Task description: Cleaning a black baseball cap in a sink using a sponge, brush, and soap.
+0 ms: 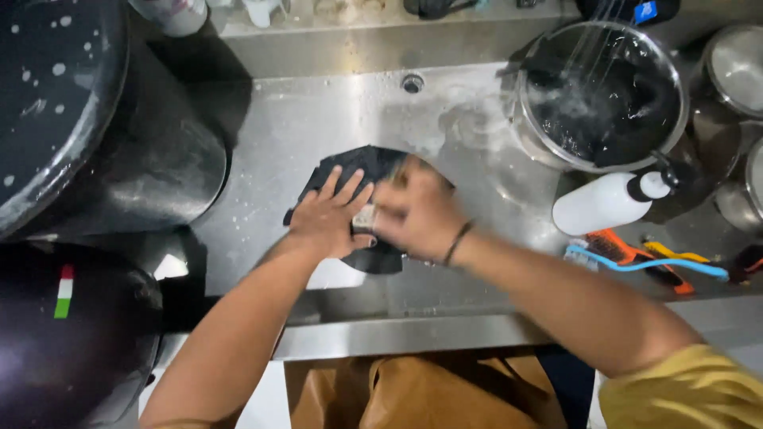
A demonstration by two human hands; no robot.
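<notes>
Item: flat black pan, matte, mid-basin in your wet steel sink. Your left hand lies splayed on it; your right hand, blurred, curls over a pale scrubber. White squeeze bottle and brushes crowd the right rim; open steel leftward.

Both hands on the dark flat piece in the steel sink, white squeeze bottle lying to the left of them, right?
Not quite: the head view shows the white squeeze bottle lying to the right of the hands. Left hand and right hand are on the dark flat piece in the steel sink.
</notes>
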